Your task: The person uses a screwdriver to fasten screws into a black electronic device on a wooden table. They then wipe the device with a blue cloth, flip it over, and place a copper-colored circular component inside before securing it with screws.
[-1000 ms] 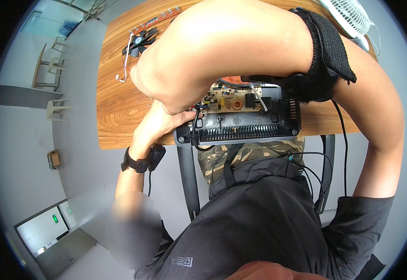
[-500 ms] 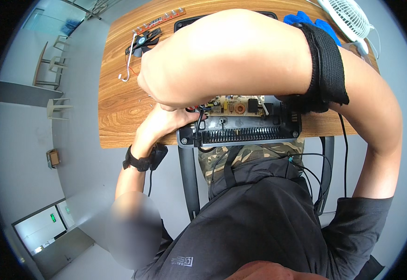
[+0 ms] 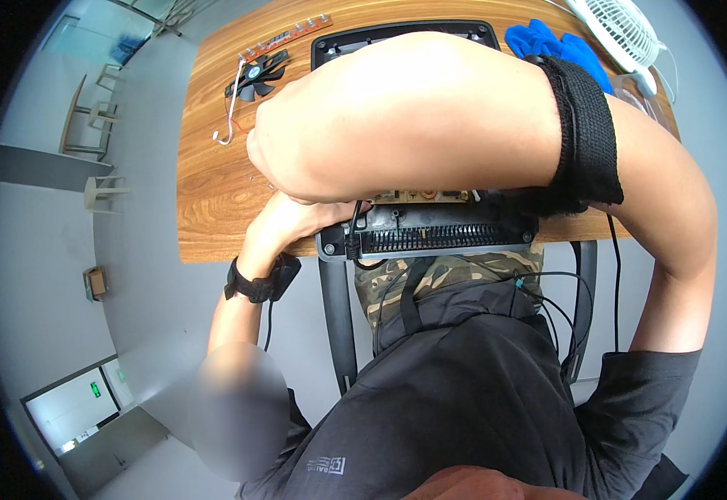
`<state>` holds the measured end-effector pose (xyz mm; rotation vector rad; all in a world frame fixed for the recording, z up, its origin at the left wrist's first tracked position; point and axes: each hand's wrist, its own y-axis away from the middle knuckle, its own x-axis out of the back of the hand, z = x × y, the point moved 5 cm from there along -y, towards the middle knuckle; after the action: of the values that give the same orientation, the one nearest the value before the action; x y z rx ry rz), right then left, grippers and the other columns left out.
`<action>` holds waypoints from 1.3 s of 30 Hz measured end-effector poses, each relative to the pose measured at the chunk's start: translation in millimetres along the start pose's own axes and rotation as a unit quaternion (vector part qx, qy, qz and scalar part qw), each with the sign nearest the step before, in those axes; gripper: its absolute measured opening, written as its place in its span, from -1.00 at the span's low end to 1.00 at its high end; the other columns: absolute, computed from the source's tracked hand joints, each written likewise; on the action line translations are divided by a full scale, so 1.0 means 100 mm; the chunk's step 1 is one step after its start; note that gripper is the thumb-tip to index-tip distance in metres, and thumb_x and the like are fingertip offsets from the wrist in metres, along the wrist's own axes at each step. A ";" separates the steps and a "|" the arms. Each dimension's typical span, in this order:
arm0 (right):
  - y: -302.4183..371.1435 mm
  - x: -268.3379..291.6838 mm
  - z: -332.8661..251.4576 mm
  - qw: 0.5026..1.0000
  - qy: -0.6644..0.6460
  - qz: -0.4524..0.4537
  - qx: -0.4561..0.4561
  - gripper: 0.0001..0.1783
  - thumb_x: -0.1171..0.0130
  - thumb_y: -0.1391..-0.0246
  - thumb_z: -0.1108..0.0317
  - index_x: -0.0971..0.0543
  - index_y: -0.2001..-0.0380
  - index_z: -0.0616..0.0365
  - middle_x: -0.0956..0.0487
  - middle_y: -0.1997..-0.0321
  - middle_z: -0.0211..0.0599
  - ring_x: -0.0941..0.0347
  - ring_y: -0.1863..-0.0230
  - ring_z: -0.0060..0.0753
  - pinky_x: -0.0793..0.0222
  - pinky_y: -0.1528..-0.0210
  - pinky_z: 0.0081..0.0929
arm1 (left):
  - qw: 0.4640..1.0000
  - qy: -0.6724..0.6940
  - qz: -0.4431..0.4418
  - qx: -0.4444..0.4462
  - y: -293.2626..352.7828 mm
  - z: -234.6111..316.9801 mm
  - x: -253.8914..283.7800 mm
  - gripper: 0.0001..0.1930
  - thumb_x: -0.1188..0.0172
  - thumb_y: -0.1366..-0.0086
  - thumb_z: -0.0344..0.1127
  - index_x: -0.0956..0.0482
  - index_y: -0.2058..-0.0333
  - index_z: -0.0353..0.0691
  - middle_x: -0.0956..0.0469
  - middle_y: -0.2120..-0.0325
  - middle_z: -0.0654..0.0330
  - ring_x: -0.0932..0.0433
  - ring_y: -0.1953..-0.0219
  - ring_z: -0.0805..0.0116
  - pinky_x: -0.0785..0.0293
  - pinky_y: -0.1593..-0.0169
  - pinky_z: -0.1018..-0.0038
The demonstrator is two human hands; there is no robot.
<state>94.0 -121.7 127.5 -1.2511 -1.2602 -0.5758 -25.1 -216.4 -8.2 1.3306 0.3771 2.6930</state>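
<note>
A black plastic appliance housing [image 3: 430, 223] lies at the near edge of the table, with vent slots along its near side. Inside it a circuit board [image 3: 417, 197] shows only as a strip. My left hand [image 3: 301, 218] holds the housing's left edge, thumb over the rim near a black cord [image 3: 353, 237]; its other fingers are hidden. My right arm reaches across above the housing. My right hand [image 3: 284, 154] is curled closed just above the left one. Its fingertips, and whatever they hold, are out of sight behind the hand.
On the wooden table [image 3: 213, 192], a black fan [image 3: 257, 77] and a narrow red-brown board with wires [image 3: 284, 37] lie at the far left. Another black housing part [image 3: 355, 42] is behind my arm. Blue cloth [image 3: 555, 46] and a white desk fan [image 3: 617, 33] sit far right.
My right forearm has dropped slightly toward me and now covers more of the circuit board. The left hand stays nearly in place at the housing's edge.
</note>
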 end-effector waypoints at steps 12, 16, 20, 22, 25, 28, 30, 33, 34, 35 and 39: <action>-0.06 0.05 -0.04 0.998 0.037 0.024 0.033 -0.87 -0.41 0.16 0.41 -0.75 0.43 0.00 -0.70 0.44 -0.19 -0.66 0.40 -0.22 -0.62 0.28 -0.33 | 0.979 -0.116 0.072 -0.151 0.08 -0.18 -0.14 -0.75 -0.30 -0.30 -0.10 -0.66 0.04 0.31 -0.57 0.43 0.20 -0.58 0.42 0.25 -0.50 0.36 0.30; 0.01 0.12 -0.06 0.997 0.054 0.046 0.014 -0.87 -0.42 0.15 0.39 -0.75 0.42 0.00 -0.71 0.42 -0.19 -0.66 0.37 -0.22 -0.62 0.24 -0.32 | 0.970 -0.158 0.067 -0.173 0.04 -0.22 -0.14 -0.69 -0.28 -0.31 -0.07 -0.62 -0.03 0.41 -0.56 0.41 0.23 -0.59 0.44 0.27 -0.51 0.42 0.33; -0.05 0.13 -0.12 0.997 0.082 0.007 0.005 -0.85 -0.42 0.16 0.37 -0.75 0.41 0.00 -0.72 0.41 -0.19 -0.67 0.36 -0.23 -0.62 0.20 -0.30 | 0.982 -0.109 0.055 -0.145 0.05 -0.20 -0.12 -0.68 -0.29 -0.31 -0.08 -0.63 -0.04 0.36 -0.58 0.36 0.24 -0.62 0.40 0.27 -0.54 0.37 0.34; -0.03 0.08 -0.11 0.997 0.077 0.023 0.002 -0.86 -0.42 0.15 0.37 -0.75 0.41 0.01 -0.72 0.41 -0.20 -0.67 0.36 -0.23 -0.63 0.19 -0.30 | 0.993 -0.050 0.036 -0.103 0.02 -0.16 -0.07 -0.71 -0.34 -0.27 -0.14 -0.66 0.02 0.17 -0.63 0.33 0.21 -0.62 0.32 0.29 -0.54 0.25 0.33; -0.04 0.17 -0.15 0.995 0.061 -0.046 -0.066 -0.88 -0.38 0.10 0.32 -0.72 0.43 0.07 -0.67 0.46 -0.20 -0.64 0.39 -0.21 -0.59 0.23 -0.30 | 0.999 0.019 0.009 -0.035 -0.06 -0.06 0.00 -0.74 -0.42 -0.19 -0.26 -0.72 0.15 -0.18 -0.72 0.30 0.16 -0.63 0.20 0.33 -0.54 0.03 0.33; -0.29 0.20 -0.18 0.979 0.007 -0.175 -0.103 -0.66 -0.27 -0.06 0.11 -0.58 0.51 0.20 -0.50 0.66 -0.18 -0.50 0.56 -0.14 -0.43 0.47 -0.30 | 0.995 0.006 0.075 -0.067 0.00 -0.20 -0.03 -0.74 -0.42 -0.19 -0.27 -0.71 0.15 -0.18 -0.72 0.29 0.15 -0.63 0.20 0.31 -0.55 0.03 0.33; -0.43 0.19 -0.19 0.955 -0.016 -0.270 -0.126 -0.60 -0.24 -0.10 0.07 -0.54 0.53 0.24 -0.44 0.72 -0.18 -0.44 0.62 -0.12 -0.38 0.54 -0.31 | 0.993 0.008 0.089 -0.073 0.05 -0.22 -0.05 -0.74 -0.41 -0.20 -0.27 -0.71 0.14 -0.19 -0.72 0.29 0.14 -0.63 0.19 0.30 -0.55 0.04 0.33; -0.31 0.20 -0.25 0.966 -0.020 -0.229 -0.117 -0.66 -0.23 -0.07 0.15 -0.53 0.52 0.25 -0.44 0.70 -0.18 -0.42 0.60 -0.13 -0.37 0.51 -0.34 | 0.999 0.036 0.003 -0.040 -0.02 -0.04 -0.03 -0.74 -0.40 -0.21 -0.27 -0.71 0.14 -0.21 -0.72 0.29 0.15 -0.63 0.19 0.30 -0.56 0.05 0.34; -0.26 0.20 -0.27 0.978 -0.024 -0.186 -0.091 -0.69 -0.23 -0.06 0.19 -0.52 0.52 0.25 -0.45 0.68 -0.18 -0.42 0.58 -0.13 -0.37 0.50 -0.35 | 0.988 -0.049 0.039 -0.139 0.00 0.01 -0.03 -0.73 -0.40 -0.21 -0.27 -0.71 0.13 -0.20 -0.72 0.31 0.17 -0.63 0.21 0.34 -0.56 0.08 0.36; -0.23 0.17 -0.27 0.982 0.001 -0.172 -0.079 -0.76 -0.27 -0.02 0.23 -0.60 0.48 0.22 -0.54 0.59 -0.16 -0.51 0.51 -0.16 -0.45 0.41 -0.36 | 0.993 -0.016 0.033 -0.108 0.01 -0.04 -0.04 -0.73 -0.39 -0.22 -0.26 -0.71 0.13 -0.20 -0.72 0.30 0.17 -0.63 0.21 0.35 -0.56 0.08 0.37; -0.11 0.13 -0.42 0.994 0.070 -0.073 -0.031 -0.81 -0.34 0.07 0.33 -0.76 0.37 0.19 -0.72 0.41 -0.13 -0.69 0.37 -0.24 -0.63 0.25 -0.40 | 0.998 0.050 -0.001 -0.027 0.00 -0.02 0.00 -0.72 -0.39 -0.23 -0.22 -0.72 0.13 -0.20 -0.72 0.28 0.18 -0.63 0.21 0.34 -0.55 0.07 0.37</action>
<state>104.1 -159.1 150.1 -1.1538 -1.2297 -0.8014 -26.9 -217.2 -9.5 1.1838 0.3122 2.7556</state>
